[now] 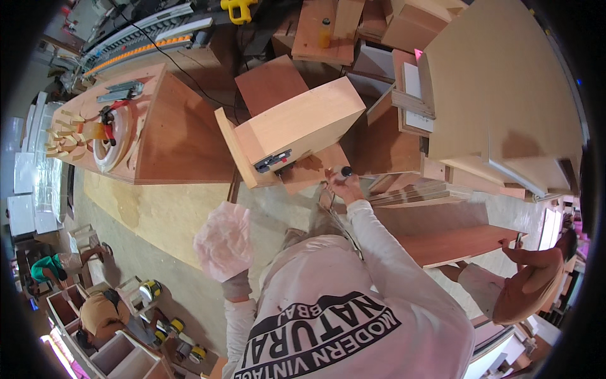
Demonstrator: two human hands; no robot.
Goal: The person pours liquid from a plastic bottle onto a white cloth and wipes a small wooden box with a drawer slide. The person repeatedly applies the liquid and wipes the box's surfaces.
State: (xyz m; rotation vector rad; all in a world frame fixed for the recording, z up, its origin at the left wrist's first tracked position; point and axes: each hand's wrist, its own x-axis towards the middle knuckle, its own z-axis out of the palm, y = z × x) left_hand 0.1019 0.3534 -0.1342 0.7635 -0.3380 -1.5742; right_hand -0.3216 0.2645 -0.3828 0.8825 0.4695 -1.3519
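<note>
The wooden drawer (303,123) sits tilted at the upper centre of the frame, its front panel (235,146) toward the left and a black-and-grey latch fitting (273,161) on its near edge. It should be stiff and moderately heavy, awkward more than fragile, with smooth faces that could slide in a dry palm. The sound places to take hold look to be the two long side walls, or the front panel and the opposite end, keeping fingers off the latch, likely its most breakable part. The crumpled pale cloth (222,243), left of centre, looks feather-light, limp and soft; any bunched fold would serve as a grip.

That cloth covers the left hand (236,287), so I cannot tell how its fingers are set. The right hand (344,188), just below the drawer, is closed around a small dark-ended object (346,171), probably hard and light, its kind unclear.

Counted: one drawer, one latch fitting in sight, one cloth, one dark-ended object; one amber bottle (324,35) at the top centre, one yellow tool (238,11) left of it, one pale coil (103,158) at the upper left; three co-workers, two lower left and one lower right.
</note>
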